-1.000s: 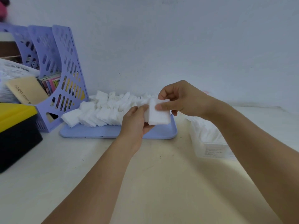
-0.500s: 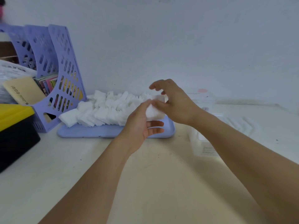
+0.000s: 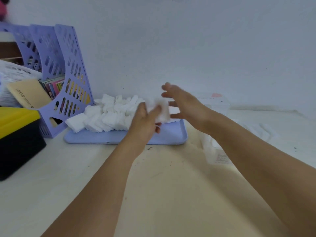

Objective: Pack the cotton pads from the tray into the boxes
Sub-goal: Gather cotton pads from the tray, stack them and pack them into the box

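A small stack of white cotton pads (image 3: 161,110) sits at the centre of the view, held by the left hand (image 3: 145,124), whose fingers curl around its lower left side. The stack is blurred, so its edges are unclear. The right hand (image 3: 184,106) hovers just beside it at 3 o'clock, fingers spread and straight, gripping nothing; whether its palm touches the stack cannot be told.

Both hands are above the right end of a lilac tray (image 3: 119,136). A loose heap of cotton pads (image 3: 109,115) fills the tray at 9 o'clock from the held stack.

At 4 o'clock from the hands, partly hidden behind the right forearm, stands a clear plastic box (image 3: 217,154) on the pale worktop (image 3: 162,185). A second clear box with a pink mark (image 3: 213,100) stands at 3 o'clock, against the white wall.

At 9 o'clock from the tray, touching its left corner, is a lilac perforated file rack (image 3: 68,79) holding booklets and a tan booklet (image 3: 29,95). At 8 o'clock sits a black bin with a yellow lid (image 3: 17,134).
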### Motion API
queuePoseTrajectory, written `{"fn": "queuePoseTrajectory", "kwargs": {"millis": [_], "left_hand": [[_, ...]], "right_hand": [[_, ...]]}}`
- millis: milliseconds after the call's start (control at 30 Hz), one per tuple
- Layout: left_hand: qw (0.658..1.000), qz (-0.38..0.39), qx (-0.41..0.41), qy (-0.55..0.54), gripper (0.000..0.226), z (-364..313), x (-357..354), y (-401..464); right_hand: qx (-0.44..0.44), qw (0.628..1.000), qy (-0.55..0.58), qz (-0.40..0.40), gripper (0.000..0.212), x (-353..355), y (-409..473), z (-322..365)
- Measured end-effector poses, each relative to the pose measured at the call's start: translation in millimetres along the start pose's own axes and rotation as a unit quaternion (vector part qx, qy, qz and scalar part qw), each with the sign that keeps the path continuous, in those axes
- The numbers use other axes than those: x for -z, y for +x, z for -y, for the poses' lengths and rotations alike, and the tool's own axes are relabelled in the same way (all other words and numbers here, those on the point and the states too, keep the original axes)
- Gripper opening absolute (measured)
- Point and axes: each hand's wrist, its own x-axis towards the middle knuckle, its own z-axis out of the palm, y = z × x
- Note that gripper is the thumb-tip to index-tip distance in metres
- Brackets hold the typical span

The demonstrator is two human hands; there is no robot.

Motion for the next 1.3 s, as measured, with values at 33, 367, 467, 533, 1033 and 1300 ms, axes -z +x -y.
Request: {"fn": "queuePoseTrajectory", "kwargs": {"millis": [33, 367, 467, 533, 1033, 1300], "left_hand": [[0.996, -0.076, 0.007, -0.037, 0.016, 0, 8, 7], [0.946, -0.28, 0.048, -0.155, 0.015, 5, 44, 22], [0.937, -0.306, 0.059, -0.157, 0.015, 10, 47, 22], [0.926, -0.327, 0.064, -0.176, 0.012, 11, 50, 23], [0.908, -0.363, 0.071, -0.194, 0.015, 16, 55, 24], [0.909, -0.369, 0.066, -0.181, 0.01, 17, 53, 24]], "right_hand": [[0.001, 0.997, 0.012, -0.072, 0.038, 1, 5, -3], [-0.07, 0.967, -0.212, -0.123, 0.064, -54, 34, -37], [-0.069, 0.964, -0.22, -0.132, 0.075, -67, 54, -41], [-0.061, 0.959, -0.258, -0.103, 0.082, -72, 62, -44], [0.011, 0.92, -0.387, -0.061, 0.033, -73, 79, -66], [0.018, 0.924, -0.377, -0.051, 0.071, -77, 72, -58]]}}
